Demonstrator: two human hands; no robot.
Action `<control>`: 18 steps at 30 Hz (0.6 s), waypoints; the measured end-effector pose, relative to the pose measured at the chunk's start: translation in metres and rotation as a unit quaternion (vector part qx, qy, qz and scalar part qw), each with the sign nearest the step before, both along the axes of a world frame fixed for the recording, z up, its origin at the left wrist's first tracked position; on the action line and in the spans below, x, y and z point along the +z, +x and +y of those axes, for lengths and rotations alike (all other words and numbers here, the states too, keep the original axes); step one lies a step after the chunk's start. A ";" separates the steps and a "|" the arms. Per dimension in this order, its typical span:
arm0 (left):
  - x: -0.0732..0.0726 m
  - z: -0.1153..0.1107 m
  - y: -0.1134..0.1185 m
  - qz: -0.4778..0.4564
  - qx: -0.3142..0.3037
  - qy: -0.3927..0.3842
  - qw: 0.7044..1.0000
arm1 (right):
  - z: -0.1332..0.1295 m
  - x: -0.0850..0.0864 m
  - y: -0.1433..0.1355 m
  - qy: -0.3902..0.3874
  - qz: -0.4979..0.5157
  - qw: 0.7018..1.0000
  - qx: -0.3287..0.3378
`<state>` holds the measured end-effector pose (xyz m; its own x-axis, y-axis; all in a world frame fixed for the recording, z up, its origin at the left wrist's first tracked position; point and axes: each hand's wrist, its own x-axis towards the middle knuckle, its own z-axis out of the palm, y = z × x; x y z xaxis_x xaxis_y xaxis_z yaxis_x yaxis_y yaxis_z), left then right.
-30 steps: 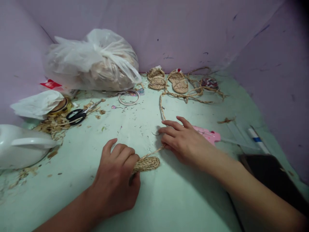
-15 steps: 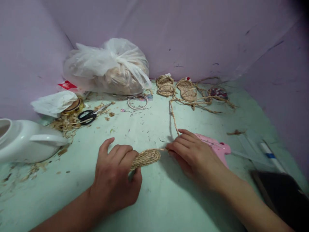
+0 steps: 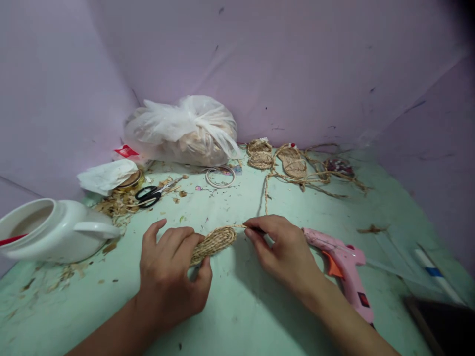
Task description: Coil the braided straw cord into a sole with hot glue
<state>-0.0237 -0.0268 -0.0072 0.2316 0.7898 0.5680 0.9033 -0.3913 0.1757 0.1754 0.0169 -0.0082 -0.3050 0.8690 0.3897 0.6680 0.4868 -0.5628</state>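
My left hand point(image 3: 172, 269) grips the left end of an oval coil of braided straw point(image 3: 217, 241) between thumb and fingers. From the coil's upper right edge a straw cord point(image 3: 266, 195) runs to my right hand point(image 3: 284, 252), which pinches it between thumb and forefinger. Beyond that hand the cord leads back to a tangle of cord near the wall. The pink glue gun point(image 3: 347, 262) lies on the table just right of my right hand, its orange trigger showing.
A white pitcher point(image 3: 61, 230) lies on the left, with scissors point(image 3: 150, 195) and straw scraps beyond it. At the back are a tied plastic bag point(image 3: 185, 131), a white ring point(image 3: 220, 176) and small woven soles point(image 3: 293, 162). A dark object point(image 3: 441, 324) sits at the lower right.
The view has tilted up, so the table items appear lower. My right hand has turned, its thumb now visible pinching the cord, and more of the glue gun shows. The left hand keeps its grip.
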 end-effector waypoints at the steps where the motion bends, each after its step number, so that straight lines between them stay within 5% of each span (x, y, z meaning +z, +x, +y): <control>1: 0.000 0.000 0.000 0.001 0.000 0.004 1.000 | 0.001 0.000 -0.001 -0.006 0.001 1.000 -0.006; 12: -0.007 -0.003 -0.005 -0.027 -0.015 0.002 1.000 | -0.019 0.007 0.015 0.000 -0.016 1.000 0.000; 18: -0.007 0.004 -0.018 0.016 -0.029 0.073 0.997 | 0.013 0.017 0.049 -0.084 -0.072 0.982 -0.151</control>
